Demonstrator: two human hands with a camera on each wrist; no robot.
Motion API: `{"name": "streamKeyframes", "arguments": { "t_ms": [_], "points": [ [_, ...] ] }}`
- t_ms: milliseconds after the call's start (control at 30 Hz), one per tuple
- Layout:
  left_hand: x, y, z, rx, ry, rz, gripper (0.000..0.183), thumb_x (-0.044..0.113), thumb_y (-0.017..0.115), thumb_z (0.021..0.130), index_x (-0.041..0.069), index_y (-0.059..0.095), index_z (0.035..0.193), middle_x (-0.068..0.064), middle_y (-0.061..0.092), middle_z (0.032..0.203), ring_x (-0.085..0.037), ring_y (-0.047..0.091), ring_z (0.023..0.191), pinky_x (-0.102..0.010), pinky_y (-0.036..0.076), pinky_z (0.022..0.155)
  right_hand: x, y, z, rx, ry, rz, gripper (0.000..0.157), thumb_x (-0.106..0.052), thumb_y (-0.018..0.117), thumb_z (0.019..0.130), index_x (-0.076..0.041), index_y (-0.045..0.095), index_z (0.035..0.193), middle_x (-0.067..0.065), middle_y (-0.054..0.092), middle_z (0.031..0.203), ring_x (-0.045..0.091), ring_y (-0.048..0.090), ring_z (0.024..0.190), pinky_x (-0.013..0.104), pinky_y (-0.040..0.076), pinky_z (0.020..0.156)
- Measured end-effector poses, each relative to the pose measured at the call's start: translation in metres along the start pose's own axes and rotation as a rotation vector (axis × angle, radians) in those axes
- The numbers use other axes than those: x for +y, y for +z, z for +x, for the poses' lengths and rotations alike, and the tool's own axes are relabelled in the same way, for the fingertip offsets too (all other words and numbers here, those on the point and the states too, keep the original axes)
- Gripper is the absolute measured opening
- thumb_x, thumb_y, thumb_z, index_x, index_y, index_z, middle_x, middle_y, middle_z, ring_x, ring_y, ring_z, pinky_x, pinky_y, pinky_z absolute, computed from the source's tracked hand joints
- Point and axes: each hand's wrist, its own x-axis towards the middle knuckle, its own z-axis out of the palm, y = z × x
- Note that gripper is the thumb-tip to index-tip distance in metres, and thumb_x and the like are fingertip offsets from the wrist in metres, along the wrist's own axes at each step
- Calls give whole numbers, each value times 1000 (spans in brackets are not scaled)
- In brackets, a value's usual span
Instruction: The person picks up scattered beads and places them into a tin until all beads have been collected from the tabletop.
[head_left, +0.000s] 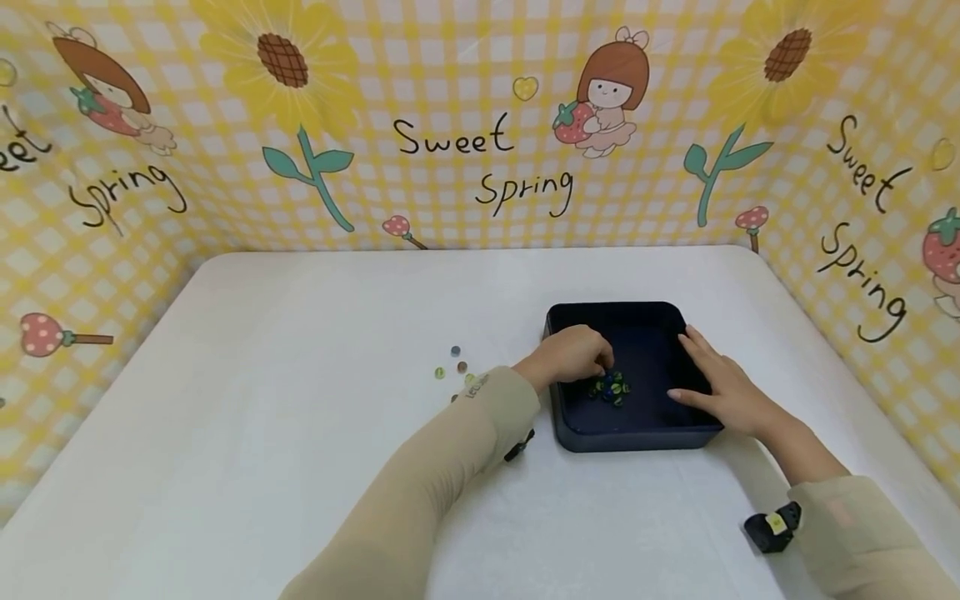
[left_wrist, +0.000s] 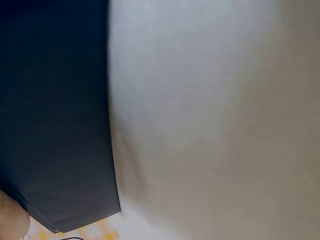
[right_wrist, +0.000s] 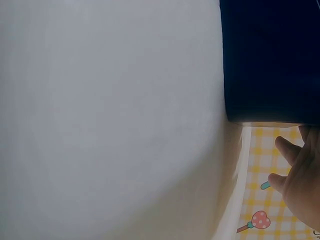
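Note:
A dark navy tray (head_left: 637, 440) sits on the white table. Inside it, toward the left, lies a small pile of green and blue marbles (head_left: 617, 389). My left hand (head_left: 572, 354) reaches over the tray's left wall, fingers bent down at the pile's top edge; whether a marble is between the fingertips is hidden. My right hand (head_left: 723, 387) rests at the tray's right wall, its fingers spread and fairly straight, the thumb pointing over the rim. The left wrist view shows mostly the tray's outer wall (left_wrist: 55, 115); in the right wrist view, fingers (right_wrist: 289, 150) show beside the tray.
Several loose marbles (head_left: 439, 373) in yellow-green, grey and brown lie on the table (head_left: 300, 400) left of the tray, partly behind the left sleeve (head_left: 450, 450). A yellow checked cloth (head_left: 450, 75) with printed flowers stands around the table's back and sides.

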Motion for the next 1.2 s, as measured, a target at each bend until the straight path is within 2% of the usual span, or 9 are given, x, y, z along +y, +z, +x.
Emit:
{"name": "streamKeyframes", "arguments": {
  "t_ms": [300, 800, 900, 1067, 1200],
  "points": [
    [4, 0, -1, -14, -27, 43, 18, 18, 59, 83, 17, 64, 100, 7, 60, 94, -5, 53, 83, -14, 42, 68, 2, 0, -1, 3, 5, -3, 80, -32, 55, 84, 0, 6, 137, 19, -3, 141, 42, 3, 124, 62, 7, 92],
    [2, 1, -1, 9, 9, 38, 18, 20, 59, 83, 16, 65, 99, 6, 61, 92, -5, 54, 80, -13, 41, 66, 0, -1, -1, -1, 14, -6, 79, -33, 55, 84, 0, 6, 137, 19, -3, 141, 41, 2, 125, 62, 6, 93],
    [1, 0, -3, 42, 28, -19, 18, 19, 59, 83, 14, 65, 100, 5, 61, 93, -4, 54, 82, -12, 41, 68, 0, -1, 0, -1, 16, -10, 79, -33, 54, 84, 0, 6, 137, 19, -3, 141, 41, 2, 125, 61, 5, 93],
    [-3, -4, -9, 146, 36, -249, 21, 17, 59, 83, 11, 64, 102, 4, 62, 96, -2, 56, 84, -8, 41, 68, -1, -1, 1, -2, 25, -8, 79, -32, 55, 84, -1, 5, 138, 19, -3, 141, 41, 3, 125, 62, 6, 93],
    [-5, -7, -18, 192, 25, -353, 21, 17, 59, 83, 12, 64, 102, 4, 62, 97, 0, 56, 81, -9, 42, 65, -2, 0, 1, -2, 26, -7, 80, -33, 55, 84, -1, 5, 138, 19, -3, 141, 41, 2, 125, 62, 6, 93]
  ]
}}
